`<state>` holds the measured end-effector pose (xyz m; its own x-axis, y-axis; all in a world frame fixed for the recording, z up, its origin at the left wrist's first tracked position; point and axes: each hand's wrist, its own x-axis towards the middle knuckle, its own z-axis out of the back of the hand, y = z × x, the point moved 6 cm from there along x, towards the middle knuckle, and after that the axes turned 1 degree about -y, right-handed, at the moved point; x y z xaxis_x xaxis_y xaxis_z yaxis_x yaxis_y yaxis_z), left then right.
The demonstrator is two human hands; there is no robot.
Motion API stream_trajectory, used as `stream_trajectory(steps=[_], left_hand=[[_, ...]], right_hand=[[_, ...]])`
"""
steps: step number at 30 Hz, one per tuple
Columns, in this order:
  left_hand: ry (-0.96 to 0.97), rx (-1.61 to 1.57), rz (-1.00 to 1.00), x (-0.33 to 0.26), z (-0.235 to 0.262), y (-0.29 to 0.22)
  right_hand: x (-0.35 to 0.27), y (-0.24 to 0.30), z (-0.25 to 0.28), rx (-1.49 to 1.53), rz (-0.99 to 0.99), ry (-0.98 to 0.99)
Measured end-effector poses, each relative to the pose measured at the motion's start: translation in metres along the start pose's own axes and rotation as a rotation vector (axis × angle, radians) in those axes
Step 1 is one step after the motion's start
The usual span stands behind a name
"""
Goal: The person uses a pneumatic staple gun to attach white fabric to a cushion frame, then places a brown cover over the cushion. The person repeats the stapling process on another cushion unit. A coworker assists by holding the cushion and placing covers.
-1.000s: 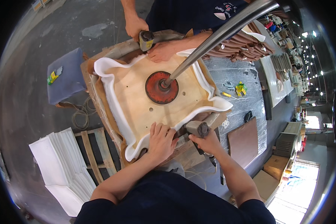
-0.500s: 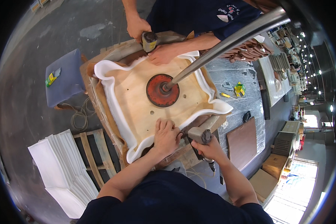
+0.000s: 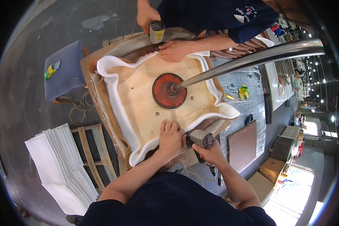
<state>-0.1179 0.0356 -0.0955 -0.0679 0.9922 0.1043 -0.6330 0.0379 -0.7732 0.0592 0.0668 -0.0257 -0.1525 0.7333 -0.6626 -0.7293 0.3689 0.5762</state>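
A pale plywood panel (image 3: 139,101) lies under a round red press plate (image 3: 162,98) on a metal rod (image 3: 252,60). White padding (image 3: 115,109) curls up around its edges, with brown cover material (image 3: 107,109) outside it. At the near edge my left hand (image 3: 172,138) is bent over the padding, fingers close together on the wood, apparently gripping the cover; what lies beneath is hidden. My right hand (image 3: 213,152) is wrapped round an air staple gun (image 3: 200,138), its nose close beside my left thumb.
Across the panel, a co-worker's hand holds another staple gun (image 3: 156,32); their other hand (image 3: 175,51) rests on the far edge. A blue-covered seat (image 3: 64,71) and white sheets (image 3: 60,162) stand left. At right, a plastic-covered table (image 3: 233,79) bears a brown panel (image 3: 242,147).
The nose of my staple gun has come closer to my left hand at the near edge. The co-worker's staple gun has lifted away from the far edge. The whole view has shifted slightly.
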Motion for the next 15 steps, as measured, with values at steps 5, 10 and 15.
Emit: stream_trajectory(steps=[5,10,15], left_hand=[[0.066,0.090,0.012,-0.006,0.013,0.002],[0.028,0.126,-0.040,-0.013,0.021,0.002],[0.054,0.052,-0.031,-0.003,0.010,0.009]], right_hand=[[0.005,-0.007,-0.004,-0.078,0.175,-0.072],[0.006,-0.002,-0.001,-0.064,0.106,-0.029],[-0.007,-0.006,-0.003,0.096,0.019,0.004]])
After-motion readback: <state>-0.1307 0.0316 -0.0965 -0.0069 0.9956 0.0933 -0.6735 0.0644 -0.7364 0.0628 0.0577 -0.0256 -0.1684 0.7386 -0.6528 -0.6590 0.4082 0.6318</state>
